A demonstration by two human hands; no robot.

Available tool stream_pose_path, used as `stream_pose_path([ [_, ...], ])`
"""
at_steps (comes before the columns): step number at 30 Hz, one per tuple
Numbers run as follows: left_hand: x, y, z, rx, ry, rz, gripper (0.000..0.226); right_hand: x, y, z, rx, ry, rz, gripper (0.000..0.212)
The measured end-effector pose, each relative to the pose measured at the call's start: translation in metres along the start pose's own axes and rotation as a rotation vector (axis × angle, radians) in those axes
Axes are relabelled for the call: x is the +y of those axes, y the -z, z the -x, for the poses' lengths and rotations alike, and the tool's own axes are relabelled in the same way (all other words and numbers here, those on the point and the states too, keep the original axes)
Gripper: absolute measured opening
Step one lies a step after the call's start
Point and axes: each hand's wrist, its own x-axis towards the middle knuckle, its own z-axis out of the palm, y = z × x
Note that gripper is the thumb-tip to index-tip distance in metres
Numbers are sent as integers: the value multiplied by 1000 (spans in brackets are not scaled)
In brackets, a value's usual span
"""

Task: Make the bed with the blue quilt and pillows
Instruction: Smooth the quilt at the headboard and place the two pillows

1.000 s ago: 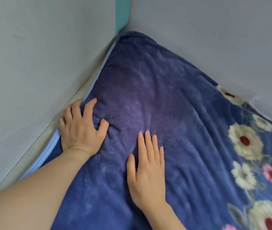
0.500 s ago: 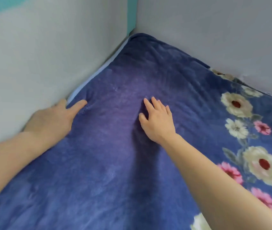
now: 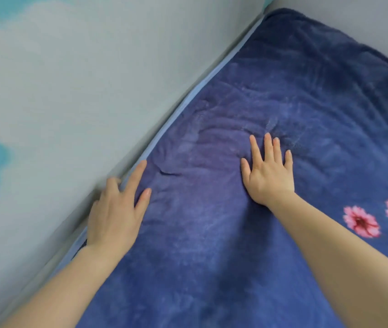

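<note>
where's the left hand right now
In the head view the left hand lies flat at the quilt's left edge, fingers on the light blue border beside the wall, left of the right hand.

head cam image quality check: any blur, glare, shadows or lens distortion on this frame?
Head view: soft, even light, no glare. Motion blur smears the left hand at its fingertips by the wall; the right hand is sharper. Faint shadows fall under both forearms on the blue quilt. Wide-angle stretch shows at the frame edges, where the pink flowers look soft.
</note>
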Motion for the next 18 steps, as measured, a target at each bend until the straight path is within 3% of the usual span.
stream_pose_path([
  [3,-48,18,93,-161,84,-22,59,-27,15,29,-76,-86,-33,62],
  [6,-93,31,121,-211,-137,-153,82,-79,11,104,-6,-23,-185,60],
  [8,-120,35,112,-149,-258,-237,93,-121,-7,163,27,82,-231,60],
  [10,-132,33,108,-116,-199,-271,93,-157,-27,209,9,189,-202,61],
  [12,-127,27,113,-194,-43,-257,95,-182,-42,234,4,206,-169,60],
  [18,-150,64,199,-407,150,-40,60,-222,-25,315,-247,19,-216,62],
])
